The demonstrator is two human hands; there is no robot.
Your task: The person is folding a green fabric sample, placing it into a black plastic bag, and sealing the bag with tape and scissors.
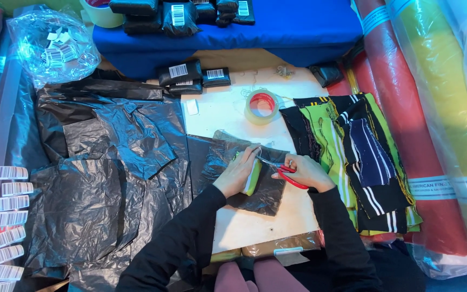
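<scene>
Two hands work over the crinkled black plastic sheet. Your left hand grips the folded lime-green fabric piece. Your right hand clasps the red-handled scissors just beside it.

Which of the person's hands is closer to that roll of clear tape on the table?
Left. The left hand lies below the tape roll, slightly left of it; the right hand, holding red scissors, sits farther, down to the right.

I see both black-sleeved arms reaching in, left hand curled, right hand fingers closed, nearly touching.
</scene>
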